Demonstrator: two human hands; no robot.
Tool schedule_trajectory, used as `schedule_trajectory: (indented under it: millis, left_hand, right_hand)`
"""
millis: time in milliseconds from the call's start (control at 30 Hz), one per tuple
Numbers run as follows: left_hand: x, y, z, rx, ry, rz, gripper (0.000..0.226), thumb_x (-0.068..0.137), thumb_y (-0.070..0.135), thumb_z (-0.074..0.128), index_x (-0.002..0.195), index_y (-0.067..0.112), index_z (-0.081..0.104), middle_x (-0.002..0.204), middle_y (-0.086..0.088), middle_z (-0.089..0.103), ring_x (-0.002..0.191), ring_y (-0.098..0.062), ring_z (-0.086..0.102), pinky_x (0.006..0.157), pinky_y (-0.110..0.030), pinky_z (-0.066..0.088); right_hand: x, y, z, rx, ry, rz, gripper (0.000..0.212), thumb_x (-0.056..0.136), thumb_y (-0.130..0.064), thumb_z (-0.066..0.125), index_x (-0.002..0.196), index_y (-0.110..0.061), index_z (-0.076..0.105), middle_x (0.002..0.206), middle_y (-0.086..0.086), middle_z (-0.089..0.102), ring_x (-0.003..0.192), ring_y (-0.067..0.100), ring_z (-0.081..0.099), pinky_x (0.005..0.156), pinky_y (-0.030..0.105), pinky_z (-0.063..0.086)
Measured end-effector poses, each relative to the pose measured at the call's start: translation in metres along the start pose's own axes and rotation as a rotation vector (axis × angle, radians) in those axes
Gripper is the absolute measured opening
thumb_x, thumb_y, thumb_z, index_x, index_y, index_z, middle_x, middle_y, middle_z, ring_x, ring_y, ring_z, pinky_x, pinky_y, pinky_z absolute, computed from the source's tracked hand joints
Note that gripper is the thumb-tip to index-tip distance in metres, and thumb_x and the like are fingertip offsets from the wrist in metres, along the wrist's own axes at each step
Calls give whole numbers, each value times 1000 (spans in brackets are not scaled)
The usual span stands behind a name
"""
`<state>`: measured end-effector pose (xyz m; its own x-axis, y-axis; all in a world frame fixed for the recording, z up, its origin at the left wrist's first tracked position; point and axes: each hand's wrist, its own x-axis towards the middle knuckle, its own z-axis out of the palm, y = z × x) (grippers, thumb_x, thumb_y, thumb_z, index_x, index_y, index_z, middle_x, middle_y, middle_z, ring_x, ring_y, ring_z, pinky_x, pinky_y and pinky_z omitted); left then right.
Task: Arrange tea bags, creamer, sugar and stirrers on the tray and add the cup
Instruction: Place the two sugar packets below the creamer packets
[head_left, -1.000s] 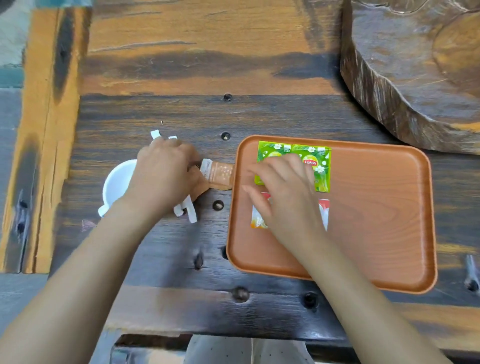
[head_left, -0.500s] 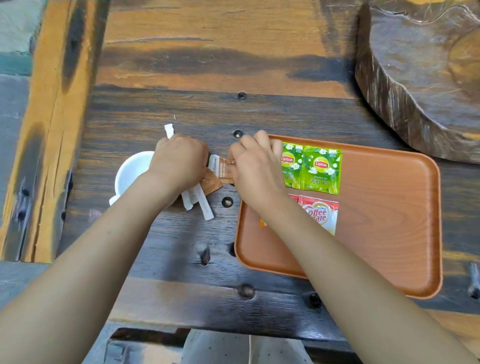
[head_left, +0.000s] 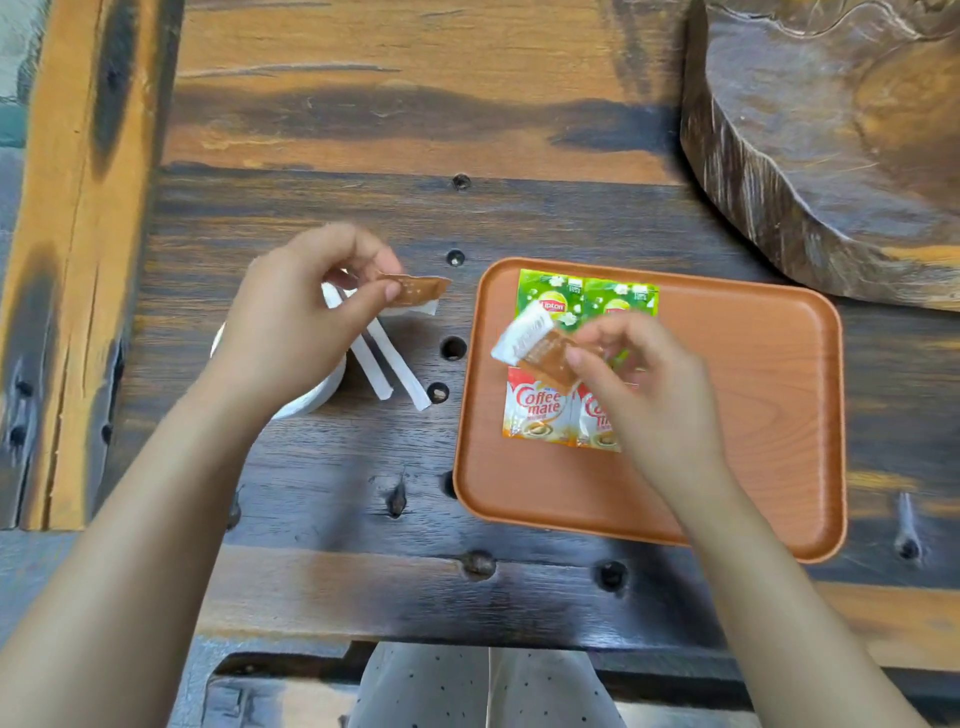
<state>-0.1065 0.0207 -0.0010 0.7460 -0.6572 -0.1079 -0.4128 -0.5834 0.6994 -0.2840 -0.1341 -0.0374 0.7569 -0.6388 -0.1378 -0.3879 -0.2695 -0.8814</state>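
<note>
An orange tray (head_left: 753, 395) lies on the dark wooden table. On its left part lie two green Lipton tea bags (head_left: 592, 299) and, below them, two Coffee-mate creamer sachets (head_left: 537, 410). My right hand (head_left: 644, 384) hovers over these and pinches a brown-and-white sugar sachet (head_left: 535, 348). My left hand (head_left: 301, 322), left of the tray, holds a second brown sugar sachet (head_left: 415, 291) above the table. Two white wrapped stirrers (head_left: 389, 369) lie on the table under it. A white cup (head_left: 311, 400) stands mostly hidden beneath my left hand.
A thick dark slab of carved wood (head_left: 831, 130) sits at the back right, close to the tray's far corner. The table (head_left: 363, 218) has several round holes and knots. An orange plank (head_left: 67, 260) runs along the left side.
Each hand has lifted a brown sugar sachet off the table. My right hand carried its sachet rightward over the tray; my left hand rose and uncovered the stirrers.
</note>
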Motion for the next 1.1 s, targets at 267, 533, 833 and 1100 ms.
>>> schedule_trajectory:
  millis: [267,533,833,1100]
  left_hand:
    - [-35,-3,35,-680,0,-232,24,89,12,53,80,32,61,69,17,57,57,6,50,50,-6,40]
    - [-57,1,57,-778,-136,-436,24,88,10,55,92,31,65,61,14,70,55,3,62,48,-8,45]
    - [-59,0,55,-753,-293,-414,30,82,2,59,101,25,65,83,8,73,78,-2,67,65,-10,50]
    - [-69,14,62,-492,-461,-298,41,76,3,70,98,38,68,102,4,70,97,-9,64,91,-30,52]
  right_hand:
    - [-75,36,-6,-175,-132,35,18,77,-9,70,75,-26,63,76,-24,57,79,0,50,71,6,36]
    - [-85,49,13,-463,-49,-197,39,78,-8,71,110,-27,59,96,0,61,92,17,45,82,27,38]
    - [-89,58,18,-512,-87,-304,23,79,-5,70,101,-15,70,101,3,67,94,20,52,80,28,37]
    - [-88,52,16,-502,-144,-295,25,80,-6,69,104,-13,69,108,4,66,97,24,57,82,33,47]
